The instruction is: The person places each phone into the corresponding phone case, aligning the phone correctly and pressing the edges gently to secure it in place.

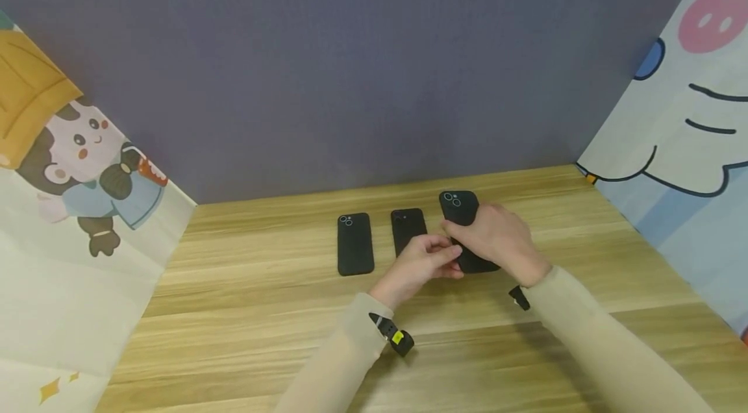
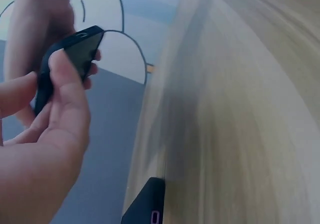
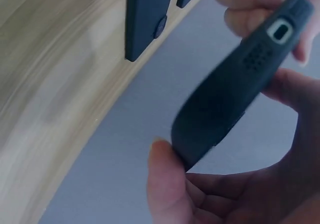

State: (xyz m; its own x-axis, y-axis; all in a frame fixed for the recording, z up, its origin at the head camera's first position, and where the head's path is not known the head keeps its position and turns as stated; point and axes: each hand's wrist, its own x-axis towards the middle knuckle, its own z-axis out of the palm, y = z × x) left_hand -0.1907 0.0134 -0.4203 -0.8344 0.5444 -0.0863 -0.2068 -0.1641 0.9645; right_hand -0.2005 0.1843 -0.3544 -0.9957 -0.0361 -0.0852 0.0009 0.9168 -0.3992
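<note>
Both hands hold a smartphone in a black case [image 1: 463,205] raised above the table on the right, tilted, its two camera lenses at the top. My right hand [image 1: 505,241] grips it across the back and right side. Between thumb and fingers, my left hand [image 1: 417,267] pinches its lower left edge. In the left wrist view part of the dark screen [image 2: 85,54] shows; in the right wrist view the bottom end has a charging port [image 3: 280,31] and small speaker holes. A second black phone [image 1: 408,225] lies beside the left hand, partly hidden by it.
A third black phone [image 1: 355,247] lies face down on the wooden table [image 1: 245,296], left of the others. A grey panel [image 1: 350,75] stands behind the table. Cartoon-printed sheets flank it on the left [image 1: 52,283] and right [image 1: 701,153].
</note>
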